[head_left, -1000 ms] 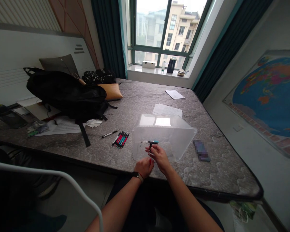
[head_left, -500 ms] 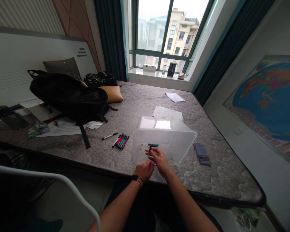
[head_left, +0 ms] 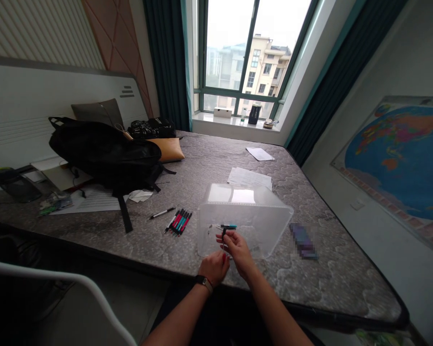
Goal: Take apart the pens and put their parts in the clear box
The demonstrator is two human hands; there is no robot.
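My left hand [head_left: 213, 266] and my right hand [head_left: 238, 249] meet at the near edge of the bare mattress [head_left: 339, 269], both pinched on a thin dark pen [head_left: 224, 236] that stands upright between them. Just behind them stands a clear plastic box [head_left: 243, 218]. A teal-capped pen [head_left: 228, 226] shows inside or through its front wall. A bunch of several red, teal and black pens [head_left: 179, 221] lies to the left of the box, with a single white pen [head_left: 162, 213] beside it. A dark watch sits on my left wrist.
A black backpack [head_left: 104, 151], a tan cushion [head_left: 168, 148] and papers [head_left: 90, 199] lie at the left. More sheets [head_left: 248, 177] lie behind the box. A blurred dark flat object [head_left: 303, 240] lies to its right. A white chair rail [head_left: 57, 283] crosses the lower left. A world map [head_left: 404, 158] hangs on the right wall.
My hands keep the same pinch on the pen with only small finger shifts. The camera has tilted upward a little, so the whole scene sits lower in the picture.
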